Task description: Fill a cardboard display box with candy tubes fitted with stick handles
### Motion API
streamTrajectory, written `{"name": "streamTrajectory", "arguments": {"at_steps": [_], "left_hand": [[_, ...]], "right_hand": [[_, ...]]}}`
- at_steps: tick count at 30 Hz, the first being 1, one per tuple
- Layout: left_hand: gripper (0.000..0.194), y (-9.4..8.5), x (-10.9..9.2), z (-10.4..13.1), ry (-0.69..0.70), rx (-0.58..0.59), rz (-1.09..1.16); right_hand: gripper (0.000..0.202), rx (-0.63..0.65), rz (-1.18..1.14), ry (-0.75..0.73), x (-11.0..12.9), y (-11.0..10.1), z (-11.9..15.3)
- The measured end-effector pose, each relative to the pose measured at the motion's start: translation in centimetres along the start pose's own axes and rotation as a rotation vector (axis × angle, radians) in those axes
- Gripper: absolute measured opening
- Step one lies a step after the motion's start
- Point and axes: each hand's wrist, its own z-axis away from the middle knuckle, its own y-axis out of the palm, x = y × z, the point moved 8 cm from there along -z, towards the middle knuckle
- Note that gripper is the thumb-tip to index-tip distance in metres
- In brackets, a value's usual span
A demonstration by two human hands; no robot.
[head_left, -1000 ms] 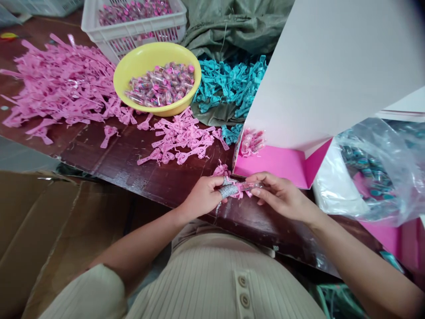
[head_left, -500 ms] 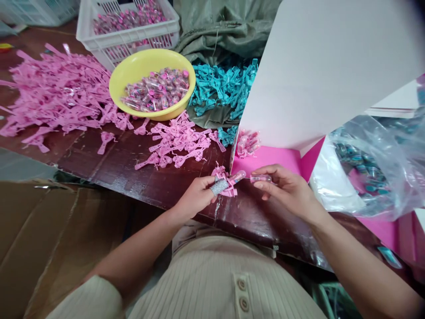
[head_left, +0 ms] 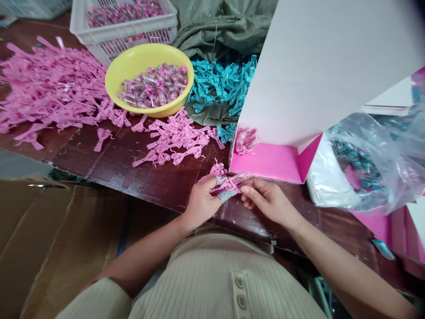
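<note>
My left hand (head_left: 202, 201), with grey wraps on its fingers, is closed around pink plastic pieces (head_left: 217, 170) just above the table's front edge. A clear capsule tube (head_left: 240, 178) with a rounded end lies along the held pieces and points right. My right hand (head_left: 268, 199) meets them from the right, its thumb and forefinger pinched at the right end of a pink piece below the tube. Its other fingers are curled. Beyond my hands lies a small heap of pink plastic pieces (head_left: 181, 137), flat-handled with thin strings.
A yellow basin (head_left: 116, 73) and a white crate (head_left: 99, 37) hold capped capsules. Left is a large pink heap (head_left: 53, 88); behind are turquoise pieces (head_left: 219, 84). An open white-and-pink box (head_left: 272, 161) holds a pink bundle (head_left: 246, 140). Right lies a clear plastic bag (head_left: 381, 164).
My right hand has moved left, bringing its capsule from beside the left hand to the pink pieces. Both hands now meet there. The view has shifted slightly.
</note>
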Motion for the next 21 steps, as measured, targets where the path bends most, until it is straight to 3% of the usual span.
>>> {"name": "streamTrajectory", "arguments": {"at_steps": [3,7,9,12,16,18,21], "left_hand": [[0.027,0.1,0.3,0.0,0.014,0.025,0.011],[0.033,0.1,1.1,-0.4,-0.072,0.05,0.074],[0.033,0.1,0.9,-0.5,-0.073,0.063,0.078],[0.033,0.0,0.7,-0.5,-0.083,0.099,0.077],[0.03,0.5,0.1,-0.2,-0.086,0.193,0.073],[0.031,0.9,-0.2,0.1,-0.092,0.217,0.07],[0.032,1.7,0.2,0.5,-0.163,0.28,0.137]], "right_hand": [[0.043,0.024,0.049,0.054,-0.3,-0.1,0.1],[0.042,-0.035,0.231,-0.132,1.7,-1.4,0.5],[0.031,-0.034,0.337,-0.155,2.0,-1.8,0.6],[0.04,-0.02,0.454,-0.146,2.2,-2.7,0.5],[0.052,-0.064,0.536,-0.359,4.5,-3.9,0.2],[0.039,-0.003,0.572,-0.447,5.3,-3.6,0.0],[0.025,0.017,0.625,-0.438,5.4,-3.8,-0.3]]}}
